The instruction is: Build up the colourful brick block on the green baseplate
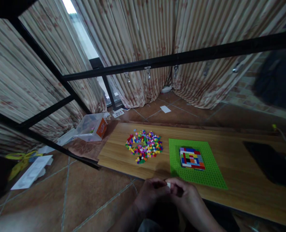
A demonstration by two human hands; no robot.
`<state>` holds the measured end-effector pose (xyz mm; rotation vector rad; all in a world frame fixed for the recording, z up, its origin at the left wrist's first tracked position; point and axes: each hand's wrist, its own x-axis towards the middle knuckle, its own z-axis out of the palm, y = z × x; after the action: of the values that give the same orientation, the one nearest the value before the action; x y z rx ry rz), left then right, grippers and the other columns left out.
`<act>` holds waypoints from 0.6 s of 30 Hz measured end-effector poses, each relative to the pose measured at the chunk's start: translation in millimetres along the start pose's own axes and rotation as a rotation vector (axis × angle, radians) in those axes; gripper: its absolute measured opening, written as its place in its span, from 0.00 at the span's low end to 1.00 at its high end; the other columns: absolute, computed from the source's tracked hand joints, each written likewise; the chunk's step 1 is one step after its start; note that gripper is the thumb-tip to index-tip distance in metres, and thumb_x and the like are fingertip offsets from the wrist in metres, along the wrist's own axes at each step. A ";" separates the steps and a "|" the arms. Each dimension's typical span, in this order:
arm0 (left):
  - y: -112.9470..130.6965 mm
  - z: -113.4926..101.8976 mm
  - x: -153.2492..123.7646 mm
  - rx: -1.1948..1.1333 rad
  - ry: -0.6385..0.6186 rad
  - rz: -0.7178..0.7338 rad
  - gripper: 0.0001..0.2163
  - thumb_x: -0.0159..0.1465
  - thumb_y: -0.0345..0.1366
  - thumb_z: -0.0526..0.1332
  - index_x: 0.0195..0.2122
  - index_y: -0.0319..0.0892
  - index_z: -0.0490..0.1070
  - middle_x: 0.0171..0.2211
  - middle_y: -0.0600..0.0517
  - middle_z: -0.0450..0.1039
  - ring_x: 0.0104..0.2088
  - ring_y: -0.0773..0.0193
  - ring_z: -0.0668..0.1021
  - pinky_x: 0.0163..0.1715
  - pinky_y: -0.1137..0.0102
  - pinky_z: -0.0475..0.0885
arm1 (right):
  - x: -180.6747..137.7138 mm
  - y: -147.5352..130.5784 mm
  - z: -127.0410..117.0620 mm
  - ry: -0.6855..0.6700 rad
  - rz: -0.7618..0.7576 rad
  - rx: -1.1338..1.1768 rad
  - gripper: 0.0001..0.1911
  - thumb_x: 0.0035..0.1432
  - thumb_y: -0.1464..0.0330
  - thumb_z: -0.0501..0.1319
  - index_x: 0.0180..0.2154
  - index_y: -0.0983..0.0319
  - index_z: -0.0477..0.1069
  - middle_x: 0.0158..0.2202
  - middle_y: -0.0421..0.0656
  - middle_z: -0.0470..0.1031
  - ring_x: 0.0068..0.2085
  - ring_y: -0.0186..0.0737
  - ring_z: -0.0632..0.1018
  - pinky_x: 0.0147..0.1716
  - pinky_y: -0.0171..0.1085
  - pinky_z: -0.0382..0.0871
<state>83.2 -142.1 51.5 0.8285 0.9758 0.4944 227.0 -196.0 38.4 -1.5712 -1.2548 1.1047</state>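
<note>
Wooden tabletop (pixel 116 146), small white brick (pixel 168 185), pinched

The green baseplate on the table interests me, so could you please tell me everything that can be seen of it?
The baseplate is a thin, bright green, plastic-looking sheet covered in rows of small studs. It lies flat on the wood-grained table, right of the loose brick pile. A low, multicoloured brick build sits on it, with green margin visible all round.

We see a small white piece (pixel 168 185) pinched at the near side; a low multicoloured brick build (pixel 192 159) sits on the green baseplate (pixel 211 178), right; loose mixed bricks (pixel 148 147) spread left.
</note>
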 end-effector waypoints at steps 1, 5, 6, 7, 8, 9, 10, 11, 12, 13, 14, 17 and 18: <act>2.2 -2.5 0.9 -0.040 0.006 -0.018 0.18 0.43 0.43 0.74 0.28 0.36 0.75 0.25 0.52 0.73 0.26 0.69 0.72 0.30 0.72 0.67 | 3.6 -0.8 0.6 -0.014 0.012 0.038 0.03 0.47 0.71 0.62 0.29 0.61 0.74 0.25 0.36 0.68 0.27 0.33 0.67 0.26 0.31 0.62; 12.2 -14.5 6.3 -0.170 0.055 -0.074 0.20 0.40 0.43 0.76 0.27 0.35 0.73 0.25 0.51 0.73 0.24 0.69 0.73 0.28 0.72 0.70 | 22.8 -4.6 8.7 -0.067 0.056 0.243 0.11 0.46 0.68 0.67 0.35 0.61 0.76 0.26 0.36 0.71 0.28 0.34 0.71 0.28 0.32 0.66; 15.0 -17.8 8.1 -0.185 0.068 -0.073 0.19 0.40 0.43 0.76 0.27 0.35 0.73 0.25 0.51 0.72 0.24 0.69 0.73 0.27 0.72 0.70 | 28.9 -5.9 11.8 -0.085 0.050 0.284 0.12 0.45 0.67 0.68 0.36 0.61 0.76 0.27 0.37 0.73 0.29 0.35 0.73 0.30 0.33 0.68; 18.1 -21.2 10.1 -0.201 0.082 -0.065 0.19 0.41 0.42 0.75 0.27 0.36 0.73 0.24 0.52 0.72 0.24 0.69 0.73 0.26 0.73 0.70 | 35.6 -7.6 15.2 -0.098 0.034 0.312 0.13 0.46 0.67 0.68 0.36 0.60 0.76 0.29 0.38 0.75 0.31 0.36 0.75 0.33 0.33 0.70; 21.8 -24.5 12.4 -0.225 0.097 -0.053 0.17 0.43 0.41 0.75 0.27 0.36 0.73 0.24 0.52 0.72 0.24 0.70 0.73 0.26 0.74 0.70 | 43.0 -9.5 18.6 -0.101 0.014 0.324 0.13 0.46 0.66 0.69 0.37 0.60 0.76 0.31 0.39 0.76 0.33 0.37 0.76 0.35 0.34 0.71; 26.1 -28.0 15.3 -0.260 0.113 -0.038 0.16 0.45 0.40 0.74 0.27 0.36 0.73 0.25 0.52 0.72 0.25 0.71 0.73 0.27 0.75 0.71 | 51.1 -11.7 21.7 -0.094 -0.006 0.322 0.14 0.47 0.65 0.69 0.38 0.60 0.76 0.33 0.40 0.77 0.34 0.38 0.78 0.37 0.35 0.72; 31.3 -31.6 18.7 -0.303 0.133 -0.023 0.14 0.46 0.39 0.74 0.28 0.36 0.74 0.26 0.52 0.73 0.26 0.71 0.74 0.28 0.76 0.72 | 59.9 -14.2 24.5 -0.079 -0.019 0.311 0.15 0.48 0.63 0.68 0.40 0.59 0.76 0.34 0.40 0.78 0.35 0.39 0.78 0.38 0.36 0.73; 37.2 -35.5 22.9 -0.346 0.156 -0.007 0.13 0.47 0.37 0.73 0.29 0.36 0.74 0.27 0.52 0.73 0.27 0.71 0.74 0.30 0.76 0.72 | 69.1 -16.8 26.8 -0.055 -0.028 0.300 0.17 0.49 0.62 0.68 0.42 0.59 0.76 0.35 0.41 0.79 0.36 0.40 0.79 0.39 0.37 0.73; 43.8 -39.8 27.9 -0.386 0.187 0.015 0.11 0.48 0.35 0.72 0.29 0.37 0.75 0.29 0.51 0.74 0.29 0.70 0.75 0.32 0.75 0.73 | 78.6 -19.4 28.5 -0.028 -0.035 0.291 0.19 0.49 0.60 0.67 0.44 0.59 0.76 0.36 0.42 0.80 0.37 0.41 0.79 0.40 0.39 0.74; 51.0 -44.4 33.6 -0.413 0.223 0.042 0.10 0.48 0.34 0.71 0.30 0.36 0.75 0.30 0.51 0.74 0.31 0.69 0.76 0.34 0.75 0.74 | 88.0 -21.9 29.6 0.003 -0.036 0.290 0.20 0.50 0.59 0.67 0.45 0.59 0.76 0.37 0.43 0.80 0.39 0.42 0.80 0.41 0.40 0.74; 58.4 -49.3 40.0 -0.425 0.259 0.079 0.09 0.49 0.33 0.70 0.30 0.36 0.76 0.31 0.50 0.75 0.33 0.68 0.77 0.36 0.74 0.75 | 97.0 -24.1 30.2 0.033 -0.029 0.301 0.22 0.50 0.58 0.67 0.46 0.59 0.76 0.38 0.44 0.80 0.40 0.43 0.80 0.42 0.41 0.74; 79.0 -64.6 61.7 -0.379 0.355 0.215 0.06 0.54 0.34 0.66 0.30 0.37 0.76 0.33 0.48 0.76 0.35 0.66 0.78 0.40 0.71 0.75 | 118.0 -27.4 29.6 0.090 0.031 0.404 0.25 0.50 0.53 0.65 0.46 0.61 0.76 0.39 0.46 0.81 0.38 0.43 0.80 0.42 0.44 0.75; 84.4 -69.1 69.1 -0.322 0.369 0.261 0.06 0.55 0.35 0.65 0.30 0.37 0.76 0.34 0.47 0.77 0.36 0.66 0.78 0.41 0.70 0.75 | 122.4 -27.2 29.2 0.090 0.053 0.444 0.26 0.50 0.52 0.65 0.46 0.61 0.76 0.39 0.46 0.81 0.36 0.42 0.80 0.42 0.45 0.75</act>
<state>56.1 -16.2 61.9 0.5835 1.0918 1.0284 206.3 -69.0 39.3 -1.3035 -0.8393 1.2320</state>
